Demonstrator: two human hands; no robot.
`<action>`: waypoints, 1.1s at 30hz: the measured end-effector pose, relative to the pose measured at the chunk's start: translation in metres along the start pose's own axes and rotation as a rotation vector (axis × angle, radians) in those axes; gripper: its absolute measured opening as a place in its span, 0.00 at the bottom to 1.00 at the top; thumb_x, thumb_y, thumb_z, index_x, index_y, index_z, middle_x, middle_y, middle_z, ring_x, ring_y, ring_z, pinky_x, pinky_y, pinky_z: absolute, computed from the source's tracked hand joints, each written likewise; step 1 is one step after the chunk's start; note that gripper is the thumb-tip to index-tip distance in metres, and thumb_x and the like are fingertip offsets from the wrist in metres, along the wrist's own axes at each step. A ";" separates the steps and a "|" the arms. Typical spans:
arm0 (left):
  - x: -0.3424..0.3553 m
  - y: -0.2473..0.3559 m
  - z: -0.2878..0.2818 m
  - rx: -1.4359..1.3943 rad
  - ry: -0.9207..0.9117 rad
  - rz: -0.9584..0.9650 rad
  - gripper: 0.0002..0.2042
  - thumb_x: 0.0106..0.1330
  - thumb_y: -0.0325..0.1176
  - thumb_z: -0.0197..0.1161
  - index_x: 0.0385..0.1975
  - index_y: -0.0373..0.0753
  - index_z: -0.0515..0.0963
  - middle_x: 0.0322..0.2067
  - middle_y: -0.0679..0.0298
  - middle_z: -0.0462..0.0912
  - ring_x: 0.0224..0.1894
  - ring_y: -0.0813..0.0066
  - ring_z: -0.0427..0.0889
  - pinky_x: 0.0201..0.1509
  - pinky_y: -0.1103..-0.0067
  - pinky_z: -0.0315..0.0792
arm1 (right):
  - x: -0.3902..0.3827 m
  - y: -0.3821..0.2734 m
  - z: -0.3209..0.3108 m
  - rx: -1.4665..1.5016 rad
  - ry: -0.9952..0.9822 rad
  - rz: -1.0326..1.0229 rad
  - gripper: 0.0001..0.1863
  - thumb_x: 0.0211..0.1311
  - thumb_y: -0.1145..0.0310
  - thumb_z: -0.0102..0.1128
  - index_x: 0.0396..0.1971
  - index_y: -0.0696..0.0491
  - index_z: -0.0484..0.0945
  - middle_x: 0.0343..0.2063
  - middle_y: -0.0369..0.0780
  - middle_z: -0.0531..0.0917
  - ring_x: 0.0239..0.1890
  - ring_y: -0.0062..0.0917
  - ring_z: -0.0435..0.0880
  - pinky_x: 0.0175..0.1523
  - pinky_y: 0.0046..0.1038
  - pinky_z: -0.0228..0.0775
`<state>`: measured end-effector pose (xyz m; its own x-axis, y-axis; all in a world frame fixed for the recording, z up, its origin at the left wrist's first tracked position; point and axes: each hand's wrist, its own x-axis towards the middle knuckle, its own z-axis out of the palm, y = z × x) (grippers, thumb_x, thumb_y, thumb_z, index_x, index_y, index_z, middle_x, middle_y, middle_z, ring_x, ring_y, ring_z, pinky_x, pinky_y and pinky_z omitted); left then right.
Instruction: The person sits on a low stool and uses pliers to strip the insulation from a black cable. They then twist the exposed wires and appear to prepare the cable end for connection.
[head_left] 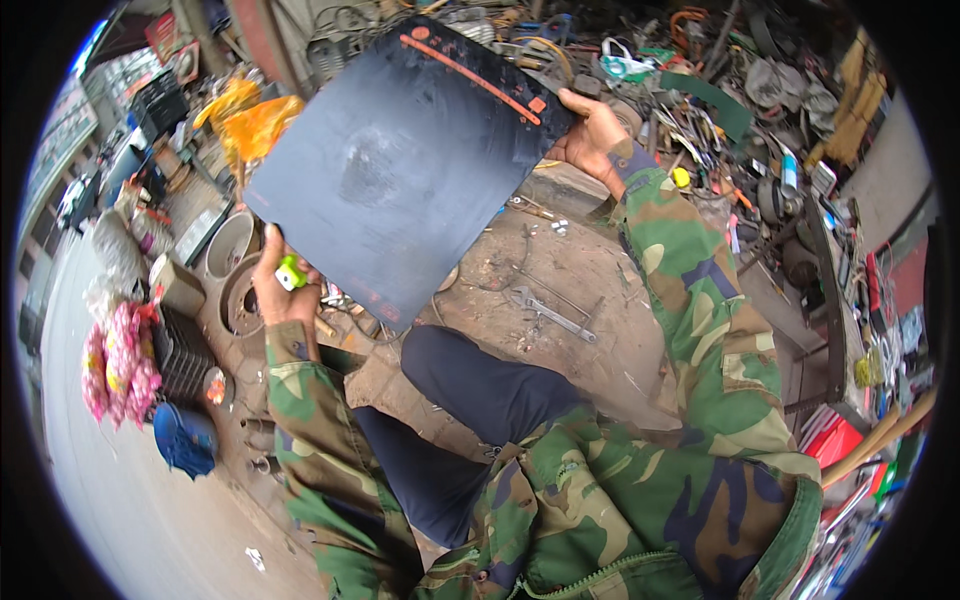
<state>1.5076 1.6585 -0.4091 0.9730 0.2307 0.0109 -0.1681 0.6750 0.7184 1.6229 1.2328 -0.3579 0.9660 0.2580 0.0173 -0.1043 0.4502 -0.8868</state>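
Observation:
I hold a flat black glass panel (390, 180), like a cooktop, tilted in the air, with an orange strip along its upper right edge and a dull smudged middle. My right hand (590, 135) grips its right edge near the upper corner. My left hand (285, 285) is at the lower left edge, fingers closed on it, with a small bright yellow-green item (290, 270) by the fingers. Below the panel, a wrench (555, 315) and thin rods lie on the dusty ground (510, 360) beyond my bent knees.
Heaps of tools and scrap (700, 110) crowd the back and right, beside a metal frame (835, 300). On the left stand buckets (235, 245), a black crate (180, 360), pink flowered bundles (120, 370), a blue bucket (185, 440) and a yellow cloth (260, 125).

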 end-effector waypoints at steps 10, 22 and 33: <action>0.091 -0.205 -0.004 0.004 -0.018 -0.477 0.15 0.72 0.44 0.63 0.25 0.45 0.71 0.18 0.72 0.69 0.20 0.80 0.68 0.23 0.79 0.61 | 0.005 0.088 -0.215 0.137 0.409 0.204 0.30 0.73 0.51 0.50 0.66 0.56 0.66 0.65 0.48 0.71 0.65 0.49 0.70 0.69 0.57 0.56; 0.163 -0.374 -0.048 0.081 0.008 -0.907 0.10 0.64 0.39 0.71 0.36 0.53 0.74 0.23 0.75 0.73 0.22 0.79 0.72 0.25 0.80 0.65 | -0.037 0.237 -0.363 0.328 0.758 0.380 0.28 0.75 0.53 0.42 0.67 0.54 0.66 0.67 0.46 0.71 0.65 0.46 0.69 0.68 0.52 0.58; 0.162 -0.458 -0.104 0.165 0.029 -1.042 0.10 0.68 0.39 0.67 0.41 0.52 0.71 0.24 0.75 0.69 0.22 0.79 0.70 0.25 0.80 0.65 | -0.059 0.301 -0.392 0.283 0.875 0.425 0.26 0.73 0.50 0.45 0.60 0.52 0.72 0.54 0.48 0.80 0.50 0.43 0.79 0.52 0.47 0.69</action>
<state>1.7253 1.4597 -0.8083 0.6191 -0.3901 -0.6816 0.7746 0.4459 0.4484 1.6268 1.0180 -0.8073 0.6580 -0.2216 -0.7197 -0.4229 0.6820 -0.5967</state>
